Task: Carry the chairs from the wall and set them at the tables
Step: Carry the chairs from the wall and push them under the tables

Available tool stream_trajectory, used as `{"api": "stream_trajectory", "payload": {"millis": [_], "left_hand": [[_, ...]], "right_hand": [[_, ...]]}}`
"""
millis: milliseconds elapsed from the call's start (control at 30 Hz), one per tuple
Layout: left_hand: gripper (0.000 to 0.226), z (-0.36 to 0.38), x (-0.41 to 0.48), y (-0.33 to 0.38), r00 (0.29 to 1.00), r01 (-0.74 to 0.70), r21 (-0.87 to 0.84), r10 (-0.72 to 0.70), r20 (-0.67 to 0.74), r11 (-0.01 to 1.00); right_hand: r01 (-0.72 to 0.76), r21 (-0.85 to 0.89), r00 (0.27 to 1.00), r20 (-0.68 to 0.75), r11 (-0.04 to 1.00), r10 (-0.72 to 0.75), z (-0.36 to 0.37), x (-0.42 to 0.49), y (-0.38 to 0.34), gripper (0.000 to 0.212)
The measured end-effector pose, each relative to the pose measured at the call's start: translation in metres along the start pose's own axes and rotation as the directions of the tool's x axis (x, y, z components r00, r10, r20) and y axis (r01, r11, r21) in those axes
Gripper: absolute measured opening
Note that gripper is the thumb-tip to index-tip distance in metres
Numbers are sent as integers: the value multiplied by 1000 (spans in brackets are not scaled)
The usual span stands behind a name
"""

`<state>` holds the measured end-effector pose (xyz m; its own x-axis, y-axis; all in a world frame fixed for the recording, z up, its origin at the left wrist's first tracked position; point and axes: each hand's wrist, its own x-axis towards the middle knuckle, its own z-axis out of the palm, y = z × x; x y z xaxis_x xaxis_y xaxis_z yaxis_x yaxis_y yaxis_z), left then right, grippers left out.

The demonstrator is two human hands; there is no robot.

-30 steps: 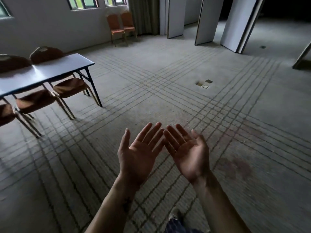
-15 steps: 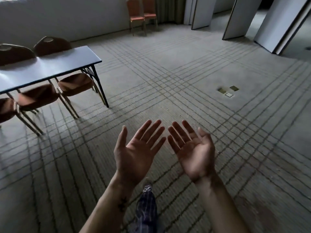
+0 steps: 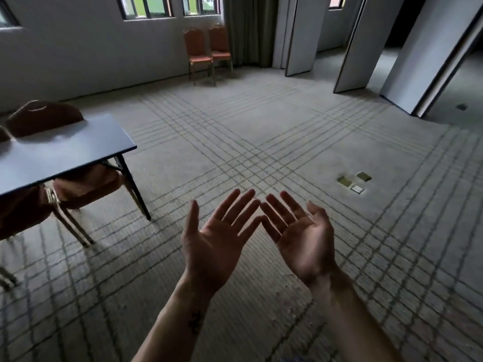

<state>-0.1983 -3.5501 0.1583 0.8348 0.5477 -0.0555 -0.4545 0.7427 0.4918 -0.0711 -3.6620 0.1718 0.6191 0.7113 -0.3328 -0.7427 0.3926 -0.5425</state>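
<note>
- Head view, looking down a dim carpeted room: both hands are raised in front, palms up, above the striped carpet [image 3: 235, 131].
- The left hand [image 3: 213, 246] is spread flat, with the fingers straight and fanned and the thumb standing out to the side. It holds nothing and touches nothing.
- The right hand [image 3: 303, 239] is also released, with the palm up, the fingers straight and nothing in it. Its fingertips lie just beside those of the left hand; I cannot tell whether they meet.
- At the far wall the first orange chair [image 3: 198, 56] and the second orange chair [image 3: 219, 47] stand upright side by side, well apart from both hands. They are below the windows [image 3: 146, 6] and just beside a dark curtain [image 3: 248, 30].
- A grey-blue table [image 3: 65, 152] with dark folding legs stands on the left of the frame, nearer than the wall.
- A brown chair [image 3: 43, 118] is set at the table. Its back rises above the far edge and its seat shows under the top by the corner leg.
- A second brown chair [image 3: 21, 212] is beside it, with its seat under the top, cut off by the frame edge.
- Small metal floor plates [image 3: 354, 181] sit in the carpet beyond the right hand.
- Tall partition panels [image 3: 300, 35] stand angled at the far right.
</note>
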Motion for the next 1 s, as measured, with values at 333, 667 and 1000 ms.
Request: {"api": "stream_trajectory", "payload": {"millis": [333, 667, 1000], "left_hand": [[90, -44, 276, 49, 990, -102, -64, 95, -106, 993], [86, -53, 511, 134, 958, -242, -63, 228, -174, 968], [89, -130, 776, 233, 957, -218, -84, 196, -214, 972]], "right_hand": [[-148, 15, 987, 59, 989, 147, 56, 304, -43, 53], [-256, -59, 956, 132, 965, 262, 151, 549, -94, 53], [-253, -88, 963, 71, 963, 260, 232, 829, -94, 50]]}}
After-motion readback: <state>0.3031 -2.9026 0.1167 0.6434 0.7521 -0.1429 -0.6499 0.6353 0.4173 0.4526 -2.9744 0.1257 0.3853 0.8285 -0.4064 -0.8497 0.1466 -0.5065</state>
